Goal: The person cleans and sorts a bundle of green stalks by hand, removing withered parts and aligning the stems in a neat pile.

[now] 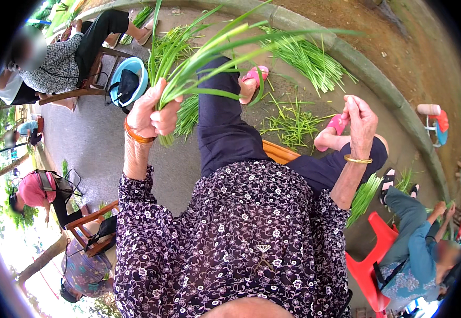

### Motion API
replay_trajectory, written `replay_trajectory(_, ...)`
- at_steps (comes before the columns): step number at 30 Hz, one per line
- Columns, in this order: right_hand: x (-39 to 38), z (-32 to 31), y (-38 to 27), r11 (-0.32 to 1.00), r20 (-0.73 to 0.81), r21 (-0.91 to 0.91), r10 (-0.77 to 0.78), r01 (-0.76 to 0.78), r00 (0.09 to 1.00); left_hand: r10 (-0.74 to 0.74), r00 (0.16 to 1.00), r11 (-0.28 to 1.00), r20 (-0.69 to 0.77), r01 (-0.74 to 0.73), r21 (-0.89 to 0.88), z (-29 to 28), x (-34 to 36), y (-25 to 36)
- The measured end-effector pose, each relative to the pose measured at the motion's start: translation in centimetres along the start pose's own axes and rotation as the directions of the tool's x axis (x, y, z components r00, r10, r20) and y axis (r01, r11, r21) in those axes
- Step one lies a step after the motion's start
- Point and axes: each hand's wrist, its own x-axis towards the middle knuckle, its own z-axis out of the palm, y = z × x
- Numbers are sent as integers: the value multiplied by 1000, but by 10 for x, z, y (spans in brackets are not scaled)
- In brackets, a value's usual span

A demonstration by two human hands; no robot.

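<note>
My left hand (155,112) is closed round the lower stalks of a bunch of garlic chives (191,71), whose long flat leaves fan out up and to the right. Short stalk ends stick out below the fist. Over my right knee, my right hand (361,123) is raised with thumb and fingertips pinched together. Whatever lies between them, if anything, is too small to see. On the ground between my feet lie loose chive scraps (294,124). A larger heap of chives (312,61) is spread beyond them, and another bundle (188,113) rests beside my left leg.
A light blue basin (141,68) with a black bag in it stands at left, near a seated person (55,66). A curb (363,63) curves round the far side. At right, another person (416,249) sits by a red plastic chair (371,259). More chives (364,200) lie nearby.
</note>
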Motion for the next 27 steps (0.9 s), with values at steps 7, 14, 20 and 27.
replay_trajectory(7,2,11,-16,999,41,30,-38,37,998,49,989,997,140,-40,-65,10,5,22)
replay_trajectory(14,-3,16,-40,997,58,41,-63,60,996,127,973,992,191,-120,-46,21,4,31)
replay_trajectory(20,-7,20,-52,990,88,104,-105,96,991,101,966,994,236,-88,-64,36,7,41)
replay_trajectory(27,-21,20,-68,970,209,217,-157,111,965,39,969,998,242,-24,-66,46,18,47)
